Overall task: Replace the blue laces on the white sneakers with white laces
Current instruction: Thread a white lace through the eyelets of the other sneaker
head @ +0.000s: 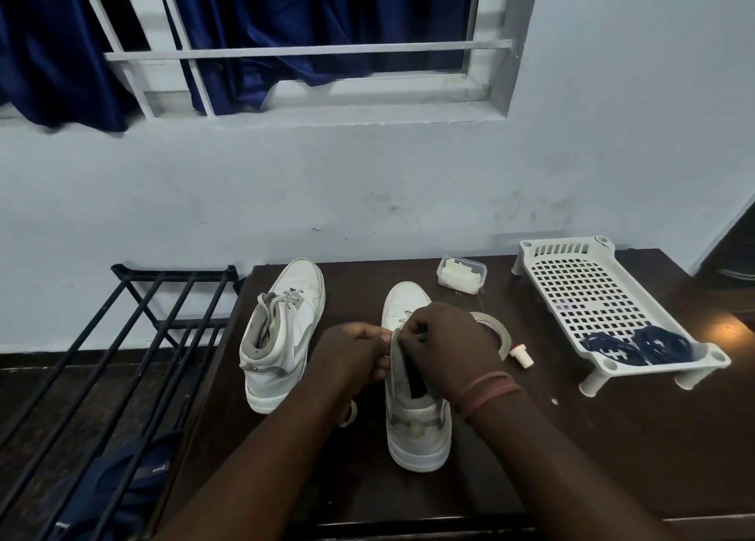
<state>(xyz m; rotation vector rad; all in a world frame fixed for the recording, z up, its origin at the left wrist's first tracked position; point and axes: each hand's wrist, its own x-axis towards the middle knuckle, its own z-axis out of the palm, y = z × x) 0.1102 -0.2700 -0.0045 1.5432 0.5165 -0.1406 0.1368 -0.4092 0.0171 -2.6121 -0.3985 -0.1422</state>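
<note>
Head view: both sneakers stand on the dark surface (pixel 572 438), centre frame.
Near sneaker (pixel 416 430): toe toward the wall, long axis up-frame.
Far sneaker (pixel 286 328): left, toe up-right, laced white.
Left hand (pixel 355 356): grip pinching the near sneaker's collar.
Right hand (pixel 445 348): grip curled around its tongue.
Blue laces (pixel 637 346): coiled in white tray (pixel 592 287), right.
Writing: none legible.

Looking like a room in a home: barred window (pixel 286 50) with dark blue curtains (pixel 318 21) hanging in a pale painted wall (pixel 367 180), black metal shoe rack (pixel 135 336) standing beside a dark wooden bench (pixel 572 438), white plastic rack (pixel 604 299) sitting on it.
</note>
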